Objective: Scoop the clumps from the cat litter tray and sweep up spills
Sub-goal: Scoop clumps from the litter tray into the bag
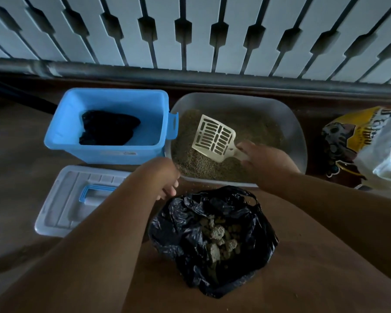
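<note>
Nearby, blue bin (108, 152) touches litter tray (300, 141), lid (61, 211) beside

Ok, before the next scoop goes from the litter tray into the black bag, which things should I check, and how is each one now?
1. Right hand grips the scoop handle: ok.
2. Scoop is empty, slots unclogged: ok.
3. Black bag mouth is open, clumps visible inside: ok.
4. Left hand holds the bag rim: cannot tell, it is beside the rim.
5. Floor between litter tray and bag is clean: not ok, a few grains lie there.
6. More clumps remain in the litter: cannot tell.
</note>
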A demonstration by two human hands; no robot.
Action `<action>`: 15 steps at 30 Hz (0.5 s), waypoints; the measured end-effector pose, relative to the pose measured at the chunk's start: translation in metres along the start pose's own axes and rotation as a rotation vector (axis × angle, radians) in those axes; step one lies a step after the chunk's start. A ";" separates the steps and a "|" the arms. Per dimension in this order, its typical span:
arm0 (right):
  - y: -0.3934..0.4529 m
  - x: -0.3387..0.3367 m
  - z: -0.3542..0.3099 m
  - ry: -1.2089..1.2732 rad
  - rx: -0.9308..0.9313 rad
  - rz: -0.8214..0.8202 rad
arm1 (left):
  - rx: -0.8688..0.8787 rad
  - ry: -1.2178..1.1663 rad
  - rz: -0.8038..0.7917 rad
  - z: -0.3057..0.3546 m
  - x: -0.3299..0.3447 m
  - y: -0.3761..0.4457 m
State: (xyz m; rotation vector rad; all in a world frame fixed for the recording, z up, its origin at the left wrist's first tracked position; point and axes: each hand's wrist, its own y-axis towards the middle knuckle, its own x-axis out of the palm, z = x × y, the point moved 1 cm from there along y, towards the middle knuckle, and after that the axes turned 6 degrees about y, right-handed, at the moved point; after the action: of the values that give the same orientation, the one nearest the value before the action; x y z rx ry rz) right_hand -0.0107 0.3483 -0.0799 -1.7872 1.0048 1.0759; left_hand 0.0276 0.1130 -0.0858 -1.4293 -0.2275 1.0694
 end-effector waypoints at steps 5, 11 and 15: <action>0.004 0.004 -0.011 0.104 -0.039 -0.027 | 0.001 -0.064 0.018 -0.007 -0.001 0.012; 0.016 0.006 -0.007 0.097 0.015 0.069 | 0.088 -0.035 0.161 -0.002 -0.003 0.021; 0.025 0.006 0.010 0.138 0.104 0.110 | 0.369 0.031 0.371 0.006 0.003 0.020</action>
State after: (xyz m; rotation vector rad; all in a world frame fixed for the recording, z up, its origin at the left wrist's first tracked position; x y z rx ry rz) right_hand -0.0340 0.3469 -0.0943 -1.7575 1.2319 0.9584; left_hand 0.0157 0.1146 -0.1033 -1.1740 0.2586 1.3105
